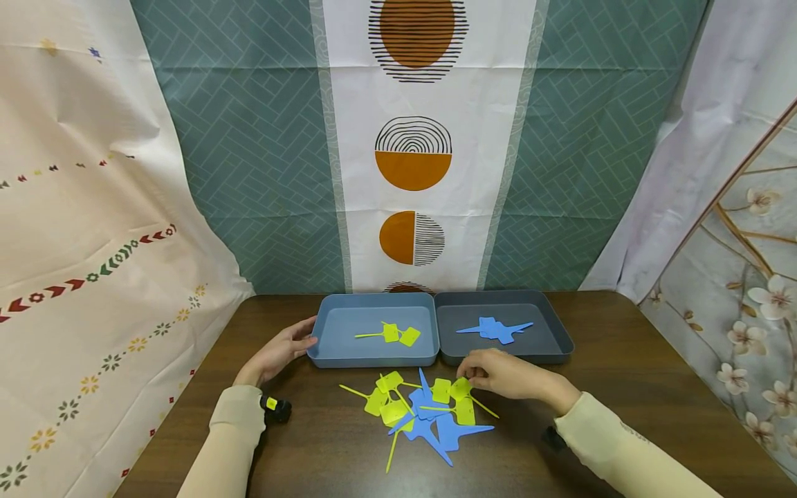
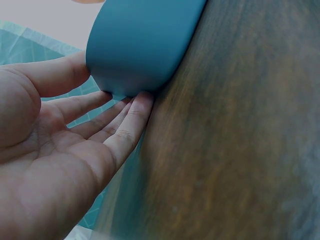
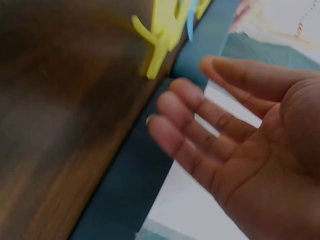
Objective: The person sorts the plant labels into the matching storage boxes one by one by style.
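Note:
My left hand (image 1: 280,354) rests on the left end of a blue-grey tray (image 1: 373,363), its thumb and extended fingertips touching the wall in the left wrist view. A few yellow plant labels (image 1: 390,333) lie in that tray. Beside it, a dark grey tray (image 1: 557,339) holds blue plant labels (image 1: 495,330). In front of the trays lies a mixed pile of yellow labels (image 1: 392,413) and blue labels (image 1: 453,430). My right hand (image 1: 507,375) is at the pile's right side, close to a yellow label (image 1: 460,389). Its fingers are loosely bent and hold nothing in the right wrist view.
The two trays stand side by side at the back of a brown wooden table (image 1: 311,449). Behind them hangs a green and white patterned curtain (image 1: 261,173). More patterned cloth hangs at both sides. Small dark cameras (image 1: 277,411) are strapped at the wrists.

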Tool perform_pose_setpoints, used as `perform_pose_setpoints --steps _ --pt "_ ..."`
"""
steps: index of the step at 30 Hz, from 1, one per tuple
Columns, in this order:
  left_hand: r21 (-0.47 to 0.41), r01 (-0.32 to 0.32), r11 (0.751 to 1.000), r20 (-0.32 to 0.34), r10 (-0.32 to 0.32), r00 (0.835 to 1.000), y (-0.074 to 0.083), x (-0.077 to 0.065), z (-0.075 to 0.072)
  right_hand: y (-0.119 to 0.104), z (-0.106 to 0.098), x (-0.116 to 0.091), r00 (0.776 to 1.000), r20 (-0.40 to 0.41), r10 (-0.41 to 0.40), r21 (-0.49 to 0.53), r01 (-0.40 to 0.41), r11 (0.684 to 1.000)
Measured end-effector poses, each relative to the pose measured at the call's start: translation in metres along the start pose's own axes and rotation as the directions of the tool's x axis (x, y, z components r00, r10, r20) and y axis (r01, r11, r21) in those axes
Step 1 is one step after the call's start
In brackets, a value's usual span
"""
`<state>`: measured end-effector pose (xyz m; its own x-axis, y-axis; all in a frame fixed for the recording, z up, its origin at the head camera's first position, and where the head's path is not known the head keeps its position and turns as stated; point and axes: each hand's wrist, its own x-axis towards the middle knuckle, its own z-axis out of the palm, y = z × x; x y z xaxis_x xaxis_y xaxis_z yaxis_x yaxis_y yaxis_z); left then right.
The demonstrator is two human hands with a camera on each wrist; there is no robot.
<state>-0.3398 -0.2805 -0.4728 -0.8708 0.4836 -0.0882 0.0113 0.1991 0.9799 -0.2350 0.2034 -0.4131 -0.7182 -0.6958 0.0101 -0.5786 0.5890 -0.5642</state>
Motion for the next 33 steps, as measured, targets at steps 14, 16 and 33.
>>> perform_pose_setpoints --steps 14,16,33 --pt "0.002 0.002 1.0 0.004 -0.002 1.0 0.0 0.0 0.001 -0.012 0.031 0.0 0.996 -0.036 0.087 -0.27 -0.094 0.958" --pt "-0.002 0.0 1.0 0.002 0.0 1.0 0.0 0.0 0.001 -0.011 0.034 0.002 0.995 -0.046 0.089 -0.285 -0.098 0.953" --pt "0.007 0.0 1.0 0.004 0.0 1.0 0.002 -0.001 0.002 -0.008 0.038 0.005 0.991 -0.053 0.125 -0.119 -0.131 0.984"
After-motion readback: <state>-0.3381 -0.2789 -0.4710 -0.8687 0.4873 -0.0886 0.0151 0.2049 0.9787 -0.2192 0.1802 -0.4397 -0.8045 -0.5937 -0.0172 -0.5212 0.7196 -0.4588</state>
